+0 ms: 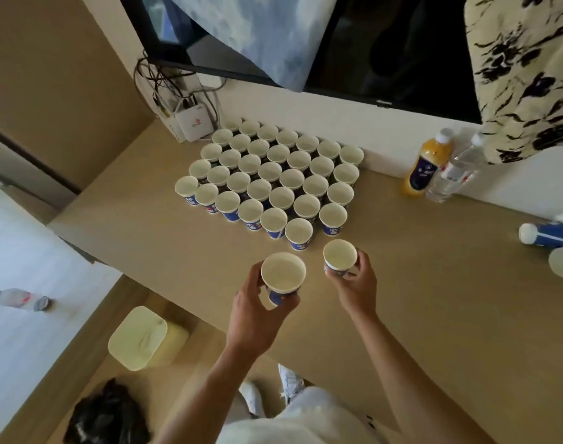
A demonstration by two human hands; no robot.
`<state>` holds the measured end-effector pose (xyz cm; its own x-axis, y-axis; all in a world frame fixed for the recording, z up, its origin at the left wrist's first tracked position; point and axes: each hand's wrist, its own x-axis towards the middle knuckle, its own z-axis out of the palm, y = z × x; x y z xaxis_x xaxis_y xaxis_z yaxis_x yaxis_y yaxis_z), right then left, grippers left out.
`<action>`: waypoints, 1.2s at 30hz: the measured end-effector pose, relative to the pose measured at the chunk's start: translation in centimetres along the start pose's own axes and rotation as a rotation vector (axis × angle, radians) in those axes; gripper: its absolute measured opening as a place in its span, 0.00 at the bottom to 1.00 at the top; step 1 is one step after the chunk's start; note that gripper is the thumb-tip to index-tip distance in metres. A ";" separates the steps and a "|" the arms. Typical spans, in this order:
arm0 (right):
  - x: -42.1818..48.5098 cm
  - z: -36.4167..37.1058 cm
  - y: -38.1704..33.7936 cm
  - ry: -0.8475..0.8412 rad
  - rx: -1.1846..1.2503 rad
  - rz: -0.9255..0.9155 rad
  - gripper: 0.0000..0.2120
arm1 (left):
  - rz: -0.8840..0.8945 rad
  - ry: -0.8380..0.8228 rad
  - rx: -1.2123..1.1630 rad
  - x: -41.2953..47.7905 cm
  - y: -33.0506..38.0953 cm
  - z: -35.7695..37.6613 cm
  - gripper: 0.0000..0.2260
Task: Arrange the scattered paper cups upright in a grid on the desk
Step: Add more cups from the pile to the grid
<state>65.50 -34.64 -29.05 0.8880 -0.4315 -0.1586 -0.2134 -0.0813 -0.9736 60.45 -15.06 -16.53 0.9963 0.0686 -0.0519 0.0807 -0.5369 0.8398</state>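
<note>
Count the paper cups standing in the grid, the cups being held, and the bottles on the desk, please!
Cups upright in the grid: 34
Held cups: 2, left cup in the left hand, right cup in the right hand
Bottles on the desk: 2, orange bottle, clear bottle
Total: 38

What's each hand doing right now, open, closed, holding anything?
Left hand: closed around an upright paper cup, lifted off the desk.
Right hand: closed around a second upright cup, near the grid's front edge.
</note>
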 end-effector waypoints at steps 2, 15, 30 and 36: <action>1.0 0.9 0.3 0.013 -0.054 -0.008 0.25 | 0.001 -0.020 -0.006 0.9 -0.6 -0.1 0.24; 4.5 5.0 3.0 0.087 -0.137 0.023 0.29 | 0.008 -0.105 -0.062 5.7 -3.3 -1.6 0.26; 3.8 5.3 3.9 0.128 -0.148 0.152 0.32 | -0.017 -0.176 -0.117 8.6 -4.7 -2.1 0.25; -1.9 7.2 2.4 0.428 -0.147 0.345 0.22 | -0.034 -0.200 -0.137 11.9 -6.6 -4.0 0.26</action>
<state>66.22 -27.57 -32.26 0.5191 -0.7782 -0.3534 -0.5438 0.0183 -0.8390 71.68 -7.37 -20.57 0.9803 -0.0900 -0.1760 0.1233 -0.4175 0.9003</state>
